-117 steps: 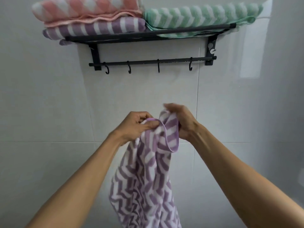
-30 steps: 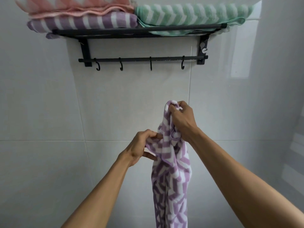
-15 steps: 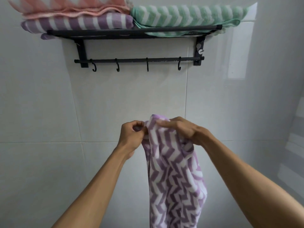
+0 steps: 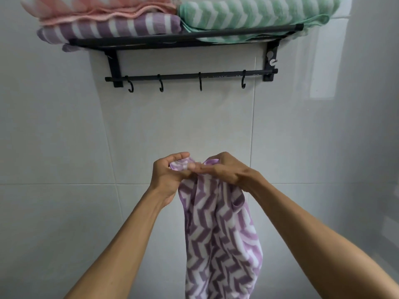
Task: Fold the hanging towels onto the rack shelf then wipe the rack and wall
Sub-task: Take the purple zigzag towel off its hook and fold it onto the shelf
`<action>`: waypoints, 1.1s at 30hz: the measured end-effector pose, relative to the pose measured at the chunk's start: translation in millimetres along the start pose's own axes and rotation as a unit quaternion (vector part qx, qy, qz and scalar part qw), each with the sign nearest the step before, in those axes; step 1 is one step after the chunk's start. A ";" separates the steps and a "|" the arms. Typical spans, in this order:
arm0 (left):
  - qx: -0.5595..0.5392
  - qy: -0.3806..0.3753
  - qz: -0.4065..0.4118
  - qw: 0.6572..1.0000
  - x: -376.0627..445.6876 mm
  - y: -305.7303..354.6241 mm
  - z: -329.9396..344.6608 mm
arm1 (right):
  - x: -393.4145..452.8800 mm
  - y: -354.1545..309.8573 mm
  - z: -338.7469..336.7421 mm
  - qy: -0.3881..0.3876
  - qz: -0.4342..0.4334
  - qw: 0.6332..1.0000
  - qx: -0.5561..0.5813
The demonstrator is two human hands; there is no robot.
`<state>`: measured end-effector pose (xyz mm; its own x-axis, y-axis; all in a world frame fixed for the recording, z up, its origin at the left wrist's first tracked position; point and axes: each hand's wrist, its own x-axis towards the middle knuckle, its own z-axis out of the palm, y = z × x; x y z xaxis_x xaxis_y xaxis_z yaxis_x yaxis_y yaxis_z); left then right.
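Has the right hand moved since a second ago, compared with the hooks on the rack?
Yes. The right hand has dropped farther below the hooks and now meets the left hand level on the purple towel.

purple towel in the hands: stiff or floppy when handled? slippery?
Probably very floppy: the purple towel hangs limp in loose folds below the left hand and right hand, which bunch its top edge. Likely light, since fingertip pinches carry it. The plush-looking weave suggests it is not slippery, though that is hard to confirm.

Fluffy cloth towel (image 4: 220, 234), glossy tiles (image 4: 64, 137)
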<state>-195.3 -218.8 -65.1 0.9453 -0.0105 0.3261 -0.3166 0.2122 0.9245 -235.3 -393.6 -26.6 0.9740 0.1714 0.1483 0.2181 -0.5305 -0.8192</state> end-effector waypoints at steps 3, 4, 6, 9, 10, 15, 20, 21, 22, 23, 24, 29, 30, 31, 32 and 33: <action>-0.002 -0.034 -0.013 0.999 -0.3 2.3 -4.3 | 5.9 1.2 6.8 0.054 -0.044 0.997 -0.028; -0.029 -0.052 -0.029 0.998 0.0 2.8 -8.3 | 5.6 2.3 6.5 0.060 -0.056 0.997 -0.002; -0.083 -0.066 -0.060 0.993 1.0 5.2 -15.6 | 2.5 2.2 5.1 0.055 -0.071 0.993 0.070; -0.064 0.022 -0.062 0.996 1.5 5.3 -17.6 | -4.0 -1.5 0.6 0.023 -0.090 0.983 0.156; -0.055 0.050 -0.052 0.996 0.6 5.0 -17.1 | -7.0 -3.1 -1.1 0.005 -0.100 0.981 0.169; -0.049 0.030 -0.076 0.995 -2.4 8.0 -18.3 | -12.6 -9.3 1.3 -0.125 -0.129 0.966 0.185; -0.061 0.036 -0.113 0.991 -12.6 13.2 -2.4 | 7.0 1.7 19.2 0.002 -0.169 0.985 0.041; -0.054 0.032 -0.113 0.992 -14.5 9.3 -0.6 | 9.7 5.1 22.0 0.042 -0.166 0.985 0.024; -0.072 0.029 -0.123 0.989 -14.6 5.7 -1.3 | 11.9 7.8 24.7 0.080 -0.159 0.984 0.006; -0.095 0.023 -0.131 0.986 -14.6 1.9 -3.7 | 13.3 10.4 26.9 0.117 -0.145 0.982 -0.010; -0.119 0.017 -0.137 0.983 -14.8 0.1 -4.6 | 13.6 12.7 28.4 0.145 -0.128 0.981 -0.019; -0.098 -0.056 -0.099 0.989 -19.4 2.8 -9.1 | 17.8 15.3 32.2 0.180 -0.085 0.980 0.024; -0.076 -0.079 -0.081 0.991 -22.4 4.0 -9.2 | 18.4 14.7 32.6 0.183 -0.084 0.979 0.027; -0.047 -0.088 -0.062 0.993 -24.1 4.2 -9.2 | 19.4 14.3 32.5 0.182 -0.084 0.979 0.029; -0.012 -0.083 -0.044 0.996 -24.8 4.0 -8.1 | 19.6 13.6 31.8 0.179 -0.086 0.980 0.031; 0.028 -0.065 -0.025 0.997 -24.7 4.0 -6.5 | 19.4 13.4 29.9 0.170 -0.086 0.981 0.034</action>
<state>-219.5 -211.4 -70.7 0.9431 -0.1466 0.2984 -0.2763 0.1540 0.9487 -215.3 -372.6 -51.2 0.8902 -0.0396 0.4539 0.3872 -0.4594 -0.7994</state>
